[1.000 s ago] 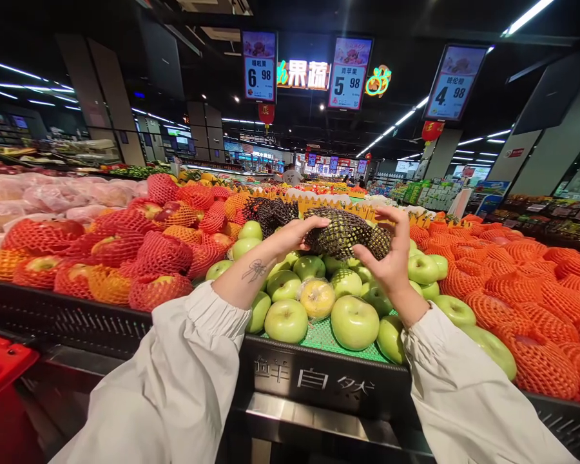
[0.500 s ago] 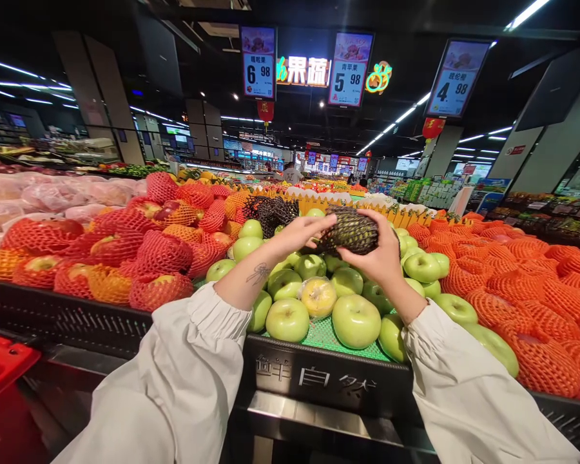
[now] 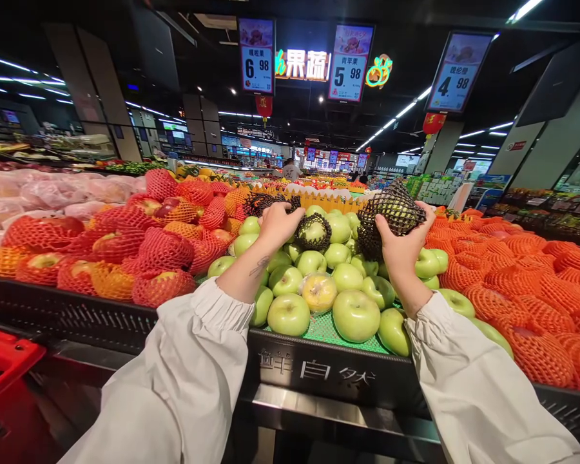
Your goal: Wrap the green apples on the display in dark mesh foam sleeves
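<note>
My right hand [image 3: 406, 238] grips a green fruit in black foam netting [image 3: 394, 209], thumb on the near side and fingers around the right. Loose black netting hangs at its lower left. My left hand [image 3: 279, 225] is curled at the back of the green apples [image 3: 310, 262], its back toward me and its fingertips mostly hidden. Black foam netting [image 3: 258, 203] lies just behind it. Touching or close beside its right edge is a green apple in a black net [image 3: 314, 232]; I cannot tell which of these it grips.
A black bin edge [image 3: 314, 374] runs along the front. A film-wrapped yellow cut fruit [image 3: 319, 293] lies among the apples. Red-netted fruit [image 3: 164, 251] fills the left side, orange-netted fruit [image 3: 526, 277] the right. A red basket [image 3: 9, 380] stands at lower left.
My hands have moved apart. The right hand has carried the netted fruit to the right and slightly up. My left hand has moved left, off that fruit, and curled; a netted apple now shows between them.
</note>
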`<state>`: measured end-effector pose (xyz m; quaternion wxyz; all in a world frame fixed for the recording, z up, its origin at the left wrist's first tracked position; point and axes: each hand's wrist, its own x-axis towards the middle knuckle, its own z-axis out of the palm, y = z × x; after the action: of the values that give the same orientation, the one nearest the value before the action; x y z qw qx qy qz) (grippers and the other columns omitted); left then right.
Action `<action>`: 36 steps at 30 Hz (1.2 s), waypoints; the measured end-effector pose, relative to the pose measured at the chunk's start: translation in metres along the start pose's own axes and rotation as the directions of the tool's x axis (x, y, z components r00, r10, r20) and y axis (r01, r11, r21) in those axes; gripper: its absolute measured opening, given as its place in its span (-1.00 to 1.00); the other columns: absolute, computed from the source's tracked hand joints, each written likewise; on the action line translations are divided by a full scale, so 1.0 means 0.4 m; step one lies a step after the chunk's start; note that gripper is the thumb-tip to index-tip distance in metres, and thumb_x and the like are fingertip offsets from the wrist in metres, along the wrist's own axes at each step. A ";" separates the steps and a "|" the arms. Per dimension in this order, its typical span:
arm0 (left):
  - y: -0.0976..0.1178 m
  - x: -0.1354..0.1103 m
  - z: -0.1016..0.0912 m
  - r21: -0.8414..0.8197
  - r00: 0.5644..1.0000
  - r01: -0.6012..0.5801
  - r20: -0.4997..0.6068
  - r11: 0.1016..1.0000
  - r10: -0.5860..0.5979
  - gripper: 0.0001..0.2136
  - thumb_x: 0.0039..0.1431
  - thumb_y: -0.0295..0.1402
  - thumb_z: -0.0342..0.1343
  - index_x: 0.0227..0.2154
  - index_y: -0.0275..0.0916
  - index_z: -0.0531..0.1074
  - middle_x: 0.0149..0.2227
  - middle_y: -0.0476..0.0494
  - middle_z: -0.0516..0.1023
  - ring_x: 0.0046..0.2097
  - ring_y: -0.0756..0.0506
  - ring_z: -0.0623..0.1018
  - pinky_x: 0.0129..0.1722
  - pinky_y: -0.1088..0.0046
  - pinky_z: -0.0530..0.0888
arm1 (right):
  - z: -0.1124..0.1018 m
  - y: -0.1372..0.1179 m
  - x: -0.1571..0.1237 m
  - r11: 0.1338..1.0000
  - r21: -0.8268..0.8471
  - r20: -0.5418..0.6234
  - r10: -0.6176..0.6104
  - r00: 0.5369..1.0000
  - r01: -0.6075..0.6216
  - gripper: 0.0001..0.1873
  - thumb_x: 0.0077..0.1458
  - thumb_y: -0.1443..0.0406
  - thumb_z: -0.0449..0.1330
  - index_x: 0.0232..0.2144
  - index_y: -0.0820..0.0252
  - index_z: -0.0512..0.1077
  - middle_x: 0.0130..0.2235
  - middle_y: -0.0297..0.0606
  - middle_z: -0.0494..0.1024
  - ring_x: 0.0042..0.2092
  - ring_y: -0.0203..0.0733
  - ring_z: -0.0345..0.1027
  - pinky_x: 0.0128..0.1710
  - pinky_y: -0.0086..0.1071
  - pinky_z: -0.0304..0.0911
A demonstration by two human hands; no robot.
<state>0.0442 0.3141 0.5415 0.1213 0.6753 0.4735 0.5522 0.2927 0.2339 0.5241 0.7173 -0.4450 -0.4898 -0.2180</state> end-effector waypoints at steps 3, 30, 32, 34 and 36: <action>0.010 0.004 -0.009 -0.095 0.986 -0.166 0.018 0.982 0.169 -0.56 0.13 -0.12 0.18 0.04 -0.18 0.50 0.25 -0.25 0.45 0.32 -0.30 0.35 0.36 0.05 0.20 | 0.001 0.006 0.002 0.998 0.063 0.093 0.015 0.996 -0.021 -0.16 -0.08 0.01 0.34 0.15 0.18 0.12 0.19 0.04 0.27 0.24 0.13 0.24 0.29 0.11 0.15; 0.063 -0.051 -0.024 -0.663 0.722 -0.089 0.472 0.744 0.507 -0.39 0.04 -0.14 0.25 0.19 -0.08 0.32 0.40 -0.22 0.21 0.44 -0.36 0.14 0.40 -0.09 0.13 | -0.015 -0.085 -0.030 0.943 0.242 0.651 -0.333 0.682 0.230 -0.03 -0.23 0.16 0.41 0.23 0.15 0.16 0.23 0.03 0.39 0.24 0.19 0.31 0.29 0.09 0.19; 0.071 -0.061 -0.025 -0.594 0.730 -0.027 0.538 0.804 0.422 -0.27 0.02 -0.06 0.31 0.25 -0.11 0.25 0.36 -0.28 0.26 0.41 -0.36 0.22 0.38 -0.06 0.20 | -0.020 -0.094 -0.030 0.931 0.283 0.628 -0.362 0.690 0.231 -0.01 -0.23 0.14 0.42 0.24 0.13 0.14 0.24 0.01 0.37 0.25 0.17 0.30 0.30 0.06 0.20; 0.080 -0.071 -0.026 -0.540 0.693 0.040 0.621 0.841 0.366 -0.25 -0.02 -0.01 0.34 0.23 -0.16 0.30 0.28 -0.31 0.39 0.33 -0.38 0.35 0.34 -0.05 0.30 | -0.023 -0.100 -0.033 0.927 0.309 0.630 -0.366 0.685 0.212 0.01 -0.23 0.13 0.42 0.25 0.13 0.13 0.24 0.00 0.36 0.25 0.16 0.30 0.30 0.06 0.20; 0.086 -0.079 -0.028 -0.515 0.639 0.103 0.690 0.851 0.340 -0.31 -0.03 0.03 0.35 0.13 -0.19 0.41 0.15 -0.30 0.53 0.23 -0.37 0.47 0.27 -0.06 0.40 | -0.023 -0.103 -0.036 0.926 0.321 0.638 -0.365 0.678 0.197 0.01 -0.22 0.11 0.42 0.26 0.13 0.12 0.25 0.00 0.36 0.25 0.16 0.29 0.31 0.06 0.20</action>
<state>0.0539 0.2678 0.5492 0.4441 0.8166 0.1672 0.3286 0.2605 0.2032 0.5278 0.4877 -0.3280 -0.8042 -0.0886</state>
